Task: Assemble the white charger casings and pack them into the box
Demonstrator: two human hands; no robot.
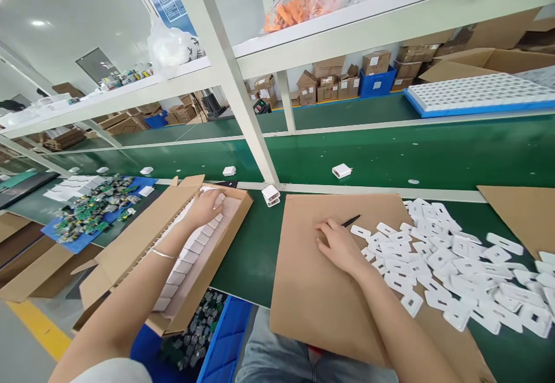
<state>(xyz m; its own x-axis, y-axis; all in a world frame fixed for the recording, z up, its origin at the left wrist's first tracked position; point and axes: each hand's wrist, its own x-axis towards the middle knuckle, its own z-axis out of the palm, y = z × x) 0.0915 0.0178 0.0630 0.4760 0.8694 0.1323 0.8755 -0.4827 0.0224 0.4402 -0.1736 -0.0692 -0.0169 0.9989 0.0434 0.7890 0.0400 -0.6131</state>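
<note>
My left hand [207, 207] reaches into the far end of a long open cardboard box [236, 221]. Its fingers are curled over a white charger block there, and the fingertips are partly hidden. A row of white charger blocks [187, 256] runs along the box toward me. My right hand [340, 245] rests on a flat cardboard sheet [303, 290], fingers loosely bent and apart, holding nothing. Just beyond it lies a black pen-like tool [351, 220]. To its right, many flat white plastic plates [437, 261] with slots are spread in a heap.
White charger blocks stand beyond the sheet, two stacked [271, 195] by the post and one [342, 170] on the green conveyor [377, 151]. Circuit boards [95, 209] lie at left. A blue bin [229, 337] sits below the box. The shelf post [236, 88] rises ahead.
</note>
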